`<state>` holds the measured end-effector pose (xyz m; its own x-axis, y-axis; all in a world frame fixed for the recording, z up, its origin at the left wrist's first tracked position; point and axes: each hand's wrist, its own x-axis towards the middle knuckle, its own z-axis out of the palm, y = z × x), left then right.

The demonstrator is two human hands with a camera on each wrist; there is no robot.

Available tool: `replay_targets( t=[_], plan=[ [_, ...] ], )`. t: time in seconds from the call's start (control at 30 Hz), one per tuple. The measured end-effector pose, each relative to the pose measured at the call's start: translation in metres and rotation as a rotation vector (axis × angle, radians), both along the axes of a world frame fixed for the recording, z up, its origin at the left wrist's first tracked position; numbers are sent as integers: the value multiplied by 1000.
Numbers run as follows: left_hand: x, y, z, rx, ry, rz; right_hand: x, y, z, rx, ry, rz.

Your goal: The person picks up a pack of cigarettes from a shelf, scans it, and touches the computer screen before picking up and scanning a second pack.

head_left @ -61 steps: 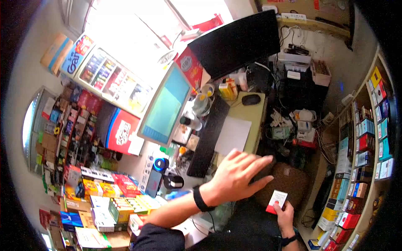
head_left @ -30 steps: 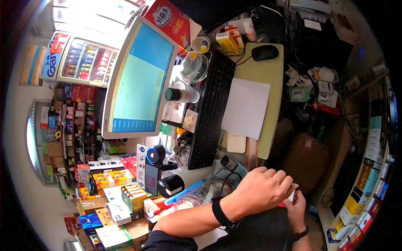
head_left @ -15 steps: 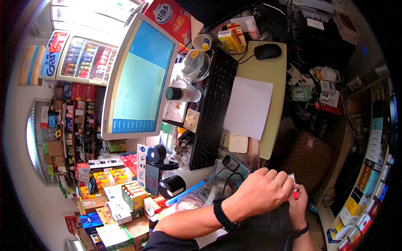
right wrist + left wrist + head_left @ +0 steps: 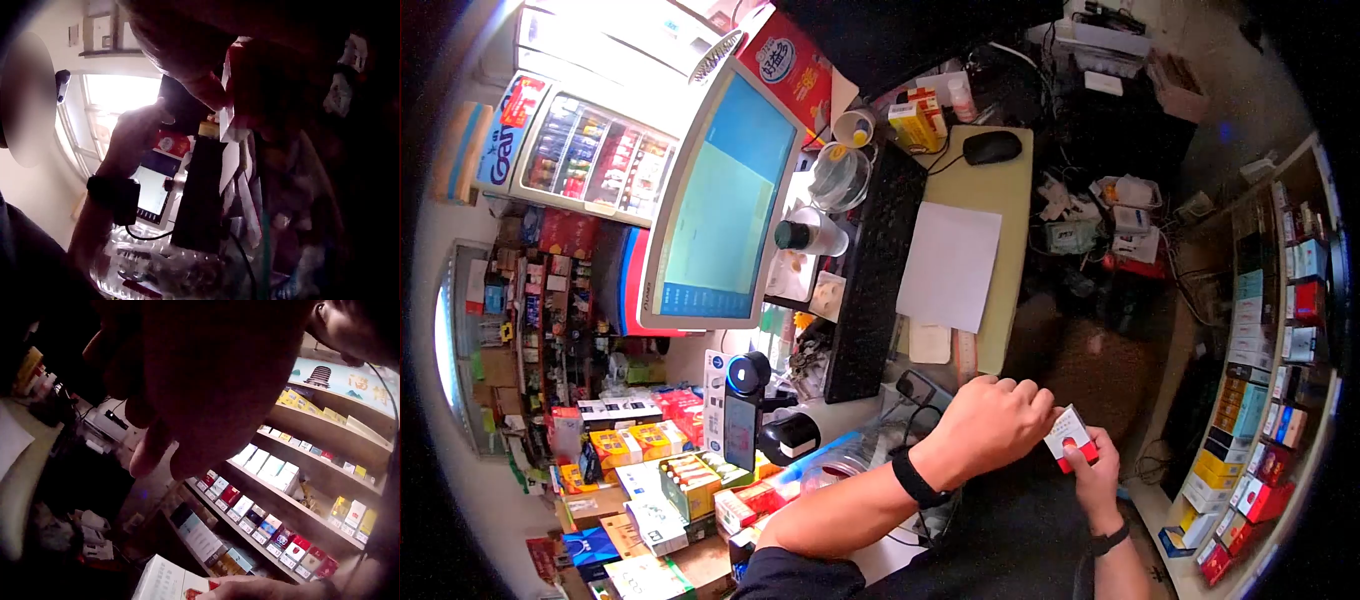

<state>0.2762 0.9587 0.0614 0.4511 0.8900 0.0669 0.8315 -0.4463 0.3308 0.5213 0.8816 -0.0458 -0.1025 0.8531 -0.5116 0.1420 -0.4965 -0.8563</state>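
Note:
My right hand [image 4: 1097, 470] grips a small white and red cigarette pack [image 4: 1066, 438], thumb across its front. The pack is tilted, its white end toward my left hand [image 4: 992, 428]. That hand is a loose fist with a black wristband, fingertips right by the pack's upper corner. In the left wrist view the curled fingers hang dark above the cigarette pack [image 4: 167, 578], with a gap between them; nothing shows in them. The right wrist view shows the pack's edge [image 4: 229, 94] in the shadowed right hand [image 4: 181, 47].
A desk holds a monitor [image 4: 720, 200], black keyboard [image 4: 875, 270], mouse [image 4: 992, 147], white paper [image 4: 950, 265] and a dark-capped bottle [image 4: 812, 234]. Several boxes [image 4: 690, 485] are stacked at lower left. Shelves of cigarette packs [image 4: 269, 531] line the right.
My left hand was spread two seconds ago, then curled its fingers against the cigarette pack. Since then it has drawn a little away, and more of the pack's front shows in my right hand.

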Motion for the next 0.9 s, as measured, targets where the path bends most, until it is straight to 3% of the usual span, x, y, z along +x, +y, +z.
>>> replay_targets(
  t=[0.5, 0.9],
  plan=[
    [0, -5, 2, -378, 63, -152, -5, -5, 24, 2, 52, 35],
    [-4, -7, 2, -357, 145, -180, -16, -3, 22, 35, 159, -9]
  ],
)
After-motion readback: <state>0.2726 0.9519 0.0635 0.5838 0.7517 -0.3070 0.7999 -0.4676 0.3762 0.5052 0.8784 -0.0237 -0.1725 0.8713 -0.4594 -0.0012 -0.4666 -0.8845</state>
